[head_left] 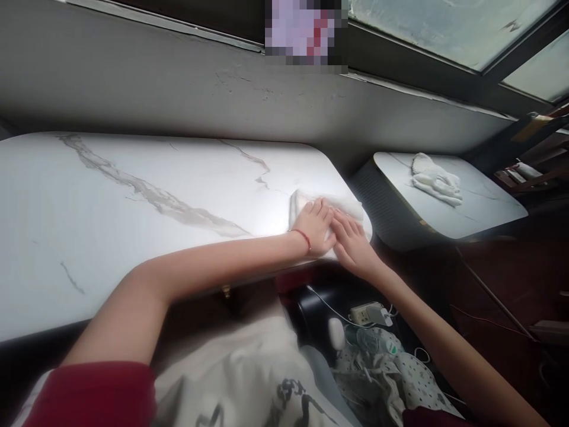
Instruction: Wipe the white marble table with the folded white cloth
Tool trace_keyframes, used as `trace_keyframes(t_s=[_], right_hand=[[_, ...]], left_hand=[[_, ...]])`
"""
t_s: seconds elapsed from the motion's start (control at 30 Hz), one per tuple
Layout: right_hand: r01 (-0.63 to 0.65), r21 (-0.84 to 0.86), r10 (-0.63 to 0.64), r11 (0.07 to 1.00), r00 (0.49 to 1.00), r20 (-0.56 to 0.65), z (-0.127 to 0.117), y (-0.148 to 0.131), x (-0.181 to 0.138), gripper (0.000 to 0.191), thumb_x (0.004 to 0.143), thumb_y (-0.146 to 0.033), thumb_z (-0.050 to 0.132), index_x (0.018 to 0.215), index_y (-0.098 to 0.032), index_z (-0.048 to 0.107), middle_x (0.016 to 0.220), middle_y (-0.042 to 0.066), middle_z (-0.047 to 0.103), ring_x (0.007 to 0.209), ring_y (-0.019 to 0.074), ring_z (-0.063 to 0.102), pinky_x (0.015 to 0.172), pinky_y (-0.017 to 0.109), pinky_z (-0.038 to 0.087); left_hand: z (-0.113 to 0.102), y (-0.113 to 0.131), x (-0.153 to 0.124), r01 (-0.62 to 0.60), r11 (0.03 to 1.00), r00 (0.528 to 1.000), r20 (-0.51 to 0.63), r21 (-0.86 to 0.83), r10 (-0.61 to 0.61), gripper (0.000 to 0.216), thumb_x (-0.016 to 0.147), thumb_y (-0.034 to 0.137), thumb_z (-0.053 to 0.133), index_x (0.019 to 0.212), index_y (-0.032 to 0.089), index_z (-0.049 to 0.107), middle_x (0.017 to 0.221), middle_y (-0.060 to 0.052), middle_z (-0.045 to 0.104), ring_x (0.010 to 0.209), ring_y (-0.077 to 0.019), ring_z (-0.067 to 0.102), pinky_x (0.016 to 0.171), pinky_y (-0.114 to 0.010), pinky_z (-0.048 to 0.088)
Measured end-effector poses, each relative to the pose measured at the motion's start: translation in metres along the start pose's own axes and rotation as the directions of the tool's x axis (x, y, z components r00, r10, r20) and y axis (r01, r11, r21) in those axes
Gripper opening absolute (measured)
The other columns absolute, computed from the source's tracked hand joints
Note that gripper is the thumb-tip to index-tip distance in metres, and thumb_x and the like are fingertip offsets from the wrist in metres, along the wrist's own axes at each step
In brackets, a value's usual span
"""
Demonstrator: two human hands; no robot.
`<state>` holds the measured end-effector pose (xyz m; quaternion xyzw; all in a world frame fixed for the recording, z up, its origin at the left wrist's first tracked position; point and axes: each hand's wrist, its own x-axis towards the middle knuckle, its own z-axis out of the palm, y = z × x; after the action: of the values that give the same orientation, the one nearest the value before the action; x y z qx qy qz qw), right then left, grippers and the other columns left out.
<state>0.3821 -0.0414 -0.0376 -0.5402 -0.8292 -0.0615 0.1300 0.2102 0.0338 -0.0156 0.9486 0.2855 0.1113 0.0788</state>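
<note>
A white folded cloth (344, 207) lies near the right end of a long white marble-patterned table (133, 201). My left hand (314, 224), with a red string round the wrist, lies flat on the cloth with its fingers stretched out. My right hand (354, 240) rests beside it on the cloth's near right corner, fingers also extended and pressed down. Neither hand grips anything.
A second small marble-patterned table (484, 207) stands to the right with a crumpled white cloth (435, 181) on it. A grey wall and a window sill run behind both tables. Below the table edge lie a power strip (368, 312), cables and spotted fabric (400, 367).
</note>
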Motion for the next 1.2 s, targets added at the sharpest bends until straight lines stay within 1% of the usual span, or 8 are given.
trace_keyframes(t_s=[0.13,0.47,0.6,0.7,0.8,0.93,1.03,1.2], right_hand=[[0.04,0.033,-0.04,0.999,0.999,0.008,0.011,0.007,0.032,0.067,0.095,-0.027,0.032,0.161,-0.02,0.02,0.166,0.012,0.03,0.153,0.0337,0.028,0.121,0.058,0.029],[0.079,0.104,-0.075,0.991,0.996,-0.037,0.049,0.035,0.155,0.061,0.097,-0.035,0.028,0.155,-0.018,0.036,0.161,0.012,0.04,0.151,0.0312,0.033,0.121,0.055,0.029],[0.07,0.128,-0.066,0.989,0.997,-0.032,0.06,0.044,0.194,0.06,0.095,-0.033,0.029,0.153,-0.018,0.039,0.161,0.011,0.04,0.151,0.0307,0.034,0.12,0.055,0.03],[0.07,0.139,-0.068,0.988,0.997,-0.021,0.067,0.05,0.219,0.06,0.093,-0.032,0.03,0.151,-0.019,0.041,0.161,0.011,0.041,0.15,0.0316,0.036,0.119,0.055,0.031],[0.078,0.145,-0.074,0.986,0.997,-0.031,0.073,0.054,0.24,0.059,0.094,-0.032,0.03,0.15,-0.02,0.043,0.159,0.011,0.044,0.148,0.0315,0.038,0.118,0.055,0.033],[0.078,0.151,-0.071,0.985,0.996,-0.05,0.08,0.057,0.261,0.056,0.094,-0.033,0.028,0.145,-0.019,0.047,0.154,0.012,0.049,0.143,0.0319,0.044,0.114,0.054,0.036],[0.076,0.164,-0.065,0.984,0.995,-0.072,0.083,0.062,0.267,0.055,0.094,-0.034,0.028,0.143,-0.02,0.05,0.152,0.012,0.052,0.141,0.0325,0.046,0.114,0.054,0.036],[0.077,0.167,-0.064,0.983,0.995,-0.079,0.086,0.068,0.269,0.056,0.092,-0.031,0.028,0.143,-0.021,0.049,0.153,0.011,0.05,0.141,0.0316,0.046,0.113,0.052,0.037]], left_hand=[[-0.005,-0.025,0.001,0.056,0.998,0.998,-0.017,0.002,-0.056,0.069,0.098,0.04,0.042,0.151,-0.004,0.038,0.163,-0.024,0.032,0.153,-0.0365,0.026,0.125,-0.048,0.021],[-0.023,-0.119,0.034,0.239,0.97,0.97,-0.062,0.041,-0.236,0.068,0.099,0.039,0.041,0.152,-0.003,0.037,0.164,-0.022,0.031,0.154,-0.0317,0.026,0.125,-0.043,0.02],[-0.027,-0.15,0.046,0.289,0.957,0.955,-0.076,0.033,-0.286,0.068,0.1,0.038,0.04,0.153,-0.003,0.036,0.164,-0.022,0.03,0.154,-0.0299,0.026,0.126,-0.041,0.019],[-0.029,-0.168,0.053,0.329,0.944,0.938,-0.123,0.017,-0.324,0.064,0.099,0.036,0.041,0.151,-0.002,0.04,0.163,-0.021,0.033,0.153,-0.0292,0.028,0.125,-0.04,0.021],[-0.031,-0.184,0.059,0.358,0.934,0.923,-0.159,0.018,-0.351,0.061,0.099,0.034,0.041,0.149,-0.001,0.043,0.162,-0.021,0.036,0.151,-0.0294,0.032,0.124,-0.04,0.023],[-0.032,-0.198,0.067,0.389,0.92,0.911,-0.164,0.046,-0.378,0.06,0.1,0.033,0.039,0.149,-0.001,0.043,0.161,-0.02,0.038,0.149,-0.0294,0.035,0.122,-0.041,0.026],[-0.031,-0.204,0.071,0.393,0.918,0.908,-0.182,0.053,-0.378,0.059,0.099,0.032,0.039,0.148,0.0,0.045,0.16,-0.019,0.04,0.148,-0.0291,0.037,0.121,-0.041,0.027],[-0.027,-0.207,0.077,0.396,0.917,0.902,-0.211,0.053,-0.377,0.057,0.098,0.033,0.038,0.146,0.002,0.048,0.16,-0.019,0.041,0.148,-0.0283,0.037,0.121,-0.041,0.028]])
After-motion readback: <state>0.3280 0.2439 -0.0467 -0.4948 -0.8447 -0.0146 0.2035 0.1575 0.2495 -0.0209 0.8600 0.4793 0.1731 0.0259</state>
